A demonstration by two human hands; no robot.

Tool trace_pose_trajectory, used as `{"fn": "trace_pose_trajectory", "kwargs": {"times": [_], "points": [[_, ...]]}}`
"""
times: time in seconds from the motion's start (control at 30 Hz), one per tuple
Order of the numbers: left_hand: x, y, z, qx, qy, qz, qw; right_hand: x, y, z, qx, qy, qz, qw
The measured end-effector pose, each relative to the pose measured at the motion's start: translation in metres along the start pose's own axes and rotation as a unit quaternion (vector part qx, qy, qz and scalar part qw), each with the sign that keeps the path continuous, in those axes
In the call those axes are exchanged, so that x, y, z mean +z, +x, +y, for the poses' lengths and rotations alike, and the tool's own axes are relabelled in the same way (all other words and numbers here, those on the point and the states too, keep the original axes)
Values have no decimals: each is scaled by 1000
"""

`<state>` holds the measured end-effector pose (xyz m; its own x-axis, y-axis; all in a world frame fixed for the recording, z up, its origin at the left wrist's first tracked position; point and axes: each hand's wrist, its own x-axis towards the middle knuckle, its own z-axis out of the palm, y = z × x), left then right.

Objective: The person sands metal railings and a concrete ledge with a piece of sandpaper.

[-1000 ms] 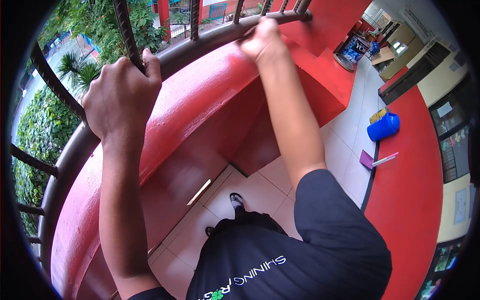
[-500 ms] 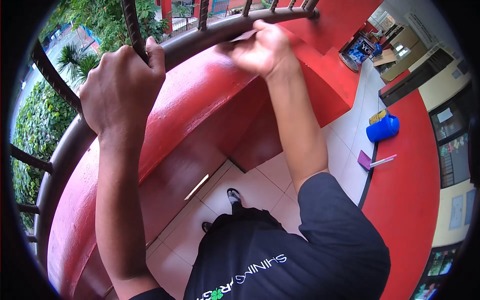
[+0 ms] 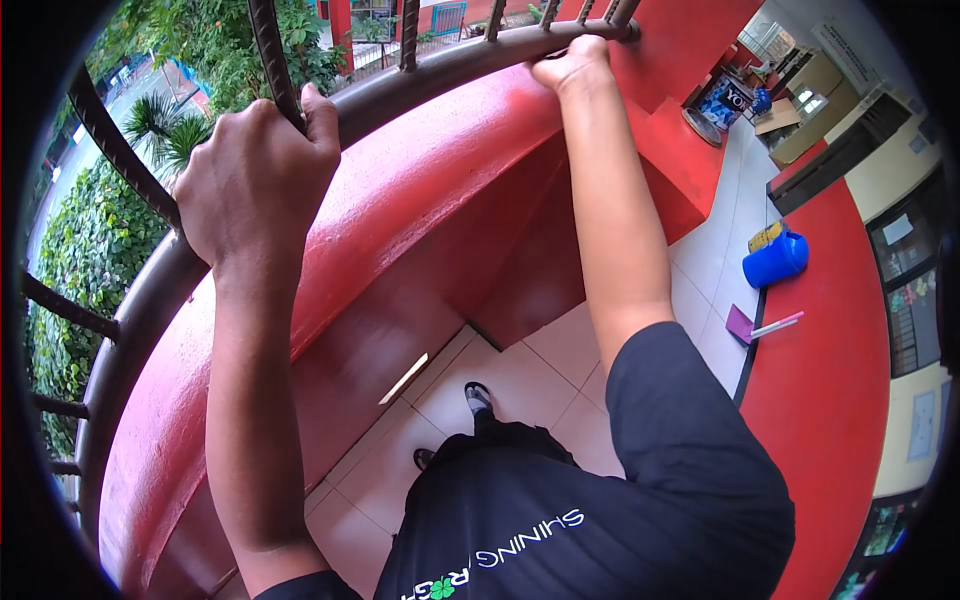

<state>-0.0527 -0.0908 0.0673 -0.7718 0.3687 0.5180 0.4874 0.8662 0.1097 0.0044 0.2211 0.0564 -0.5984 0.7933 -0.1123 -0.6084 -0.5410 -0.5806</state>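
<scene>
My left hand (image 3: 255, 180) is closed around the dark brown metal railing (image 3: 410, 92), with its thumb against an upright twisted bar (image 3: 268, 45). Farther along to the right, my right hand (image 3: 578, 62) is bent at the wrist and pressed to the same railing near its far end. Its fingers are mostly hidden behind the hand and rail. Half a second ago a thin brownish sheet showed in those fingers; now it is almost wholly out of sight. Just below the railing runs a curved, glossy red ledge (image 3: 420, 190).
Pale floor tiles (image 3: 545, 370) lie under my feet. To the right are a blue bin (image 3: 775, 260), a purple dustpan (image 3: 741, 325) and a red wall (image 3: 820, 380). Cardboard boxes (image 3: 815, 110) stand farther back. Green plants (image 3: 95, 250) grow beyond the railing.
My right hand has moved along the railing, away to the right and toward its far end. The left hand keeps its hold. The view has shifted slightly.
</scene>
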Motion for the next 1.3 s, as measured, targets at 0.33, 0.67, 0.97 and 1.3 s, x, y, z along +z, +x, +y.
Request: {"fn": "trace_pose_trajectory", "kwargs": {"times": [0.33, 0.67, 0.97, 1.3], "points": [[5, -3, -1, 16, 3, 49, 999, -15, 37, -17, 114, 38, -5, 993], [5, -2, 3, 13, 22, 53, 998, -49, 78, -42, 97, 19, -122, 988], [8, -2, 4, 3, 22, 49, 999, -27, 57, -16, 48, 5, 1, 999], [13, 1, 7, -29, 63, 33, 997, -21, 18, 32, 178, 23, -106, 978]]}}
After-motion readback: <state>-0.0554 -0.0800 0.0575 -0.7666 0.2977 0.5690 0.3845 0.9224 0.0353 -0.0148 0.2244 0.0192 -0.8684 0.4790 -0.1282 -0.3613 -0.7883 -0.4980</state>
